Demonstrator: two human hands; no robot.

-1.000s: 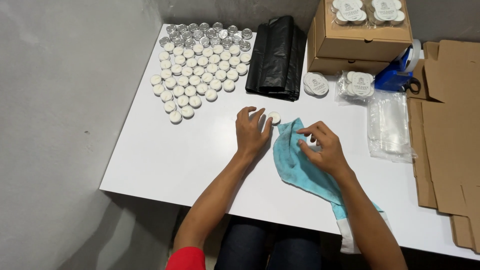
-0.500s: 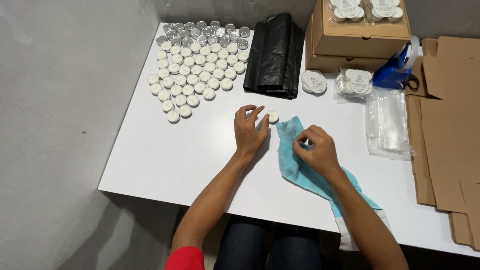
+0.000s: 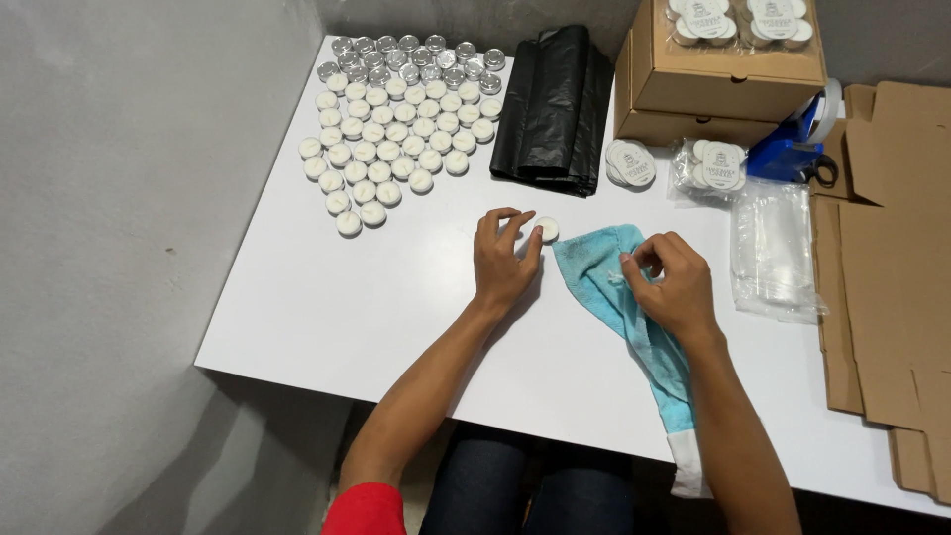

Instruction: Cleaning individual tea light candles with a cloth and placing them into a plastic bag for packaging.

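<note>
Since the earlier frames, little is altered: both hands are kept at mid-table, the right hand (image 3: 669, 287) drawn slightly inward over the cloth (image 3: 619, 297). Left hand (image 3: 503, 260): palm down on the table (image 3: 297, 307), fingers spread and loosely curved, fingertips touching one small white candle (image 3: 546, 230), which lies just beside the cloth's upper corner; it is not enclosed. Right hand: fingers curled and pinched together above the blue cloth; what is pinched, if anything, cannot be told. Risk, as judged: the candle could be nudged away and roll, being only touched at its edge, and the cloth could be dragged by the right hand. Counted: one loose candle; roughly sixty candles (image 3: 396, 129) massed at the far left, not exactly countable; one folded black bag (image 3: 555, 109); two stacked cardboard boxes (image 3: 723, 84); one blue tape dispenser (image 3: 792, 149); one clear plastic sleeve (image 3: 773, 248).
</note>
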